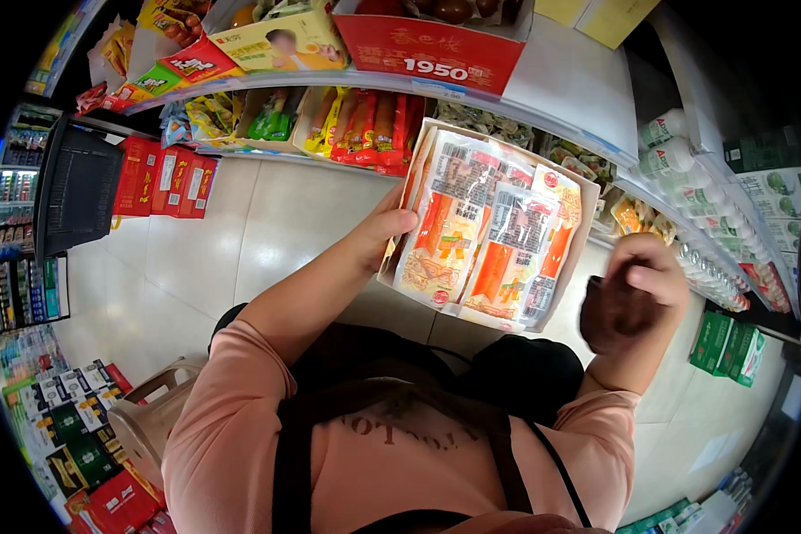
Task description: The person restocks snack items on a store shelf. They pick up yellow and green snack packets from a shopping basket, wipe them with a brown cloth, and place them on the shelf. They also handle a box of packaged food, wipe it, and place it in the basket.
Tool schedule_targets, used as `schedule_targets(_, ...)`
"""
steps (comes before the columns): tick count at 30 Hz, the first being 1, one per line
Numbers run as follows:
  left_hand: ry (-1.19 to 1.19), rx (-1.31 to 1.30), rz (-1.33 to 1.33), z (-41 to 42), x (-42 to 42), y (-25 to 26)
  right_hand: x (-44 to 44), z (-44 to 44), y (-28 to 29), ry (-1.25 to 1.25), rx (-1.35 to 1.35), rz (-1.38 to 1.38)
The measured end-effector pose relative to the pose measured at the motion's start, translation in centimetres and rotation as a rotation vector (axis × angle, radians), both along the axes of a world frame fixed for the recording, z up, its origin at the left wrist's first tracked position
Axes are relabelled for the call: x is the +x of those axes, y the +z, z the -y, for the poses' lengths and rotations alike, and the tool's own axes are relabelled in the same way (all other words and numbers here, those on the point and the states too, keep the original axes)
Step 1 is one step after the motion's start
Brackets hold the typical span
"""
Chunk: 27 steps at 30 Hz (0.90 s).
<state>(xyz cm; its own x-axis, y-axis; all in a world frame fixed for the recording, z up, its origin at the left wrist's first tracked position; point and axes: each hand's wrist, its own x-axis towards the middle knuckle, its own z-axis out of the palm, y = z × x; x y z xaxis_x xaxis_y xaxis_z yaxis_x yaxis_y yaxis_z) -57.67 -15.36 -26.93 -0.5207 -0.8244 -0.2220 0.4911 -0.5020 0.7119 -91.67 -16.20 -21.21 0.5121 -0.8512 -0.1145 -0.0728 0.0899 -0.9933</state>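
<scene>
My left hand (pixel 390 230) grips the left side of an open cardboard box (pixel 584 220), its thumb over the rim. Inside lie several clear-and-white plastic packs (pixel 440 220) with orange stick-shaped snacks. The box is held tilted in front of my chest, close to the shelf edge. To the right of the box, apart from it, my right hand (pixel 647 274) is closed on a dark brown cloth (pixel 617 317), blurred by motion; its exact kind cannot be told.
Shelves (pixel 567 73) run across the front, with a red box (pixel 434 53) and snack packs (pixel 374 127). White bottles (pixel 674 160) line the right shelf. A beige plastic stool (pixel 133 427) stands at the left, near stacked cartons (pixel 80 427). Red cartons (pixel 167 180) and green cartons (pixel 727 347) sit on the floor.
</scene>
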Motion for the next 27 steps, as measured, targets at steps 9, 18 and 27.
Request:
schedule_targets(9,-0.010,-0.003,0.029,-0.3,-0.8,-1.0,1.9,2.4,-6.2,0.380,0.252,-0.030)
schedule_targets(18,-0.006,-0.045,0.064,-0.1,-0.9,-3.1,1.5,2.7,-7.2,0.408,0.297,-0.103)
schedule_targets(27,-0.006,-0.035,0.073,0.0,-0.8,-4.1,2.6,2.6,-6.8,0.332,0.372,-0.130)
